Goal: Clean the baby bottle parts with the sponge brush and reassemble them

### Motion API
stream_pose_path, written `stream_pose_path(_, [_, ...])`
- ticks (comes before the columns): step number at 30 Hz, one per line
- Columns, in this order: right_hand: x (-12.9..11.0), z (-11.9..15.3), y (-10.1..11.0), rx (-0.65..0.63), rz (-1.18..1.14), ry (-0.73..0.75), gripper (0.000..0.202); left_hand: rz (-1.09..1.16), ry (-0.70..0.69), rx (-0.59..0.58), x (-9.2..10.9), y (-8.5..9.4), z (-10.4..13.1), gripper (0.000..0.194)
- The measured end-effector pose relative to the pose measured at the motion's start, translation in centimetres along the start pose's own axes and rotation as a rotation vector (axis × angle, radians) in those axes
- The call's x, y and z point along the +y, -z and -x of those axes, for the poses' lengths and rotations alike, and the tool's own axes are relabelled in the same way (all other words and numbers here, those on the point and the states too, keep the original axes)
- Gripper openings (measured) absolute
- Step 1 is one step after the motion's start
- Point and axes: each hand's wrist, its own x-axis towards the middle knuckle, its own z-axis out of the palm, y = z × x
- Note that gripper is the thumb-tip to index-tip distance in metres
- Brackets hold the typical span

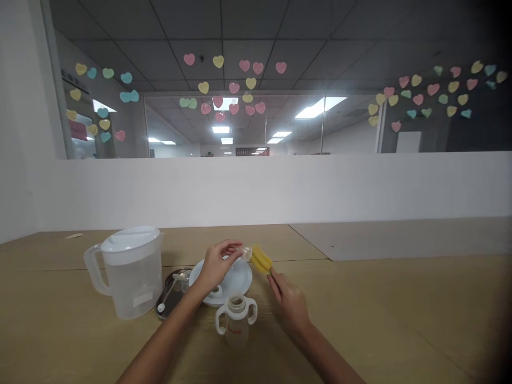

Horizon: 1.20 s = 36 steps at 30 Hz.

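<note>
My left hand (219,262) is closed on a small clear bottle nipple (246,253), held above a white plate (239,280). My right hand (291,298) grips a yellow sponge brush (261,259) by its handle, which the fingers mostly hide. The sponge head meets or nearly meets the nipple; I cannot tell if its tip is inside. A white ring-shaped part (216,292) lies on the plate, partly behind my left wrist. Below both hands, a clear baby bottle (237,326) with two white handles stands upright and uncapped.
A lidded plastic pitcher (134,277) stands at the left. Between it and the plate lies a dark metal tray (170,298) with a straw (168,296) ending in a white weight, and a clear cover. A white wall (256,192) with a window above bounds the brown table (380,309).
</note>
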Motion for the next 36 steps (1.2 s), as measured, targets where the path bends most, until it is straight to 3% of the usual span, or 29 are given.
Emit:
stream_pose_path(2, [0.4,-0.3,0.2,-0.003,0.048,-0.084,0.039,-0.045,-0.011,0.119,-0.5,1.5,0.9,0.028])
stream_pose_path(5, [1.1,-0.7,0.4,-0.022,0.085,-0.262,0.037,-0.369,-0.090,0.262,-1.8,5.0,3.3,0.027])
stream_pose_path(9, [1.9,-0.9,0.1,-0.125,0.099,-0.400,0.034,-0.764,-0.166,0.283,-5.0,9.1,7.4,0.029])
stream_pose_path(12, [2.3,-0.9,-0.1,-0.138,0.085,-0.401,0.030,-0.938,-0.153,0.252,-7.3,10.2,9.2,0.031])
stream_pose_path(17, [2.5,-1.0,-0.1,-0.151,0.085,-0.411,0.029,-1.113,-0.051,0.039,-8.3,9.9,9.4,0.029])
stream_pose_path(22, [2.6,-1.0,-0.1,-0.204,0.083,-0.423,0.029,-1.142,0.207,0.012,-8.4,9.6,9.4,0.029])
stream_pose_path(26, [2.6,-1.0,-0.1,-0.259,0.084,-0.422,0.029,-1.099,0.313,-0.051,-8.7,9.5,9.6,0.033])
stream_pose_path(29, [2.6,-1.0,-0.2,-0.314,0.106,-0.438,0.032,-1.032,0.291,0.022,-8.4,9.3,9.4,0.034])
stream_pose_path(32, [2.5,-1.0,-0.2,-0.344,0.141,-0.459,0.034,-0.981,0.141,0.081,-7.3,8.6,8.5,0.032])
stream_pose_path(34, [2.5,-0.9,-0.1,-0.346,0.147,-0.457,0.035,-0.969,0.077,0.005,-6.3,7.6,7.4,0.031])
stream_pose_path(36, [2.5,-0.8,-0.2,-0.337,0.140,-0.443,0.036,-0.974,0.104,-0.128,-5.5,6.2,6.0,0.029])
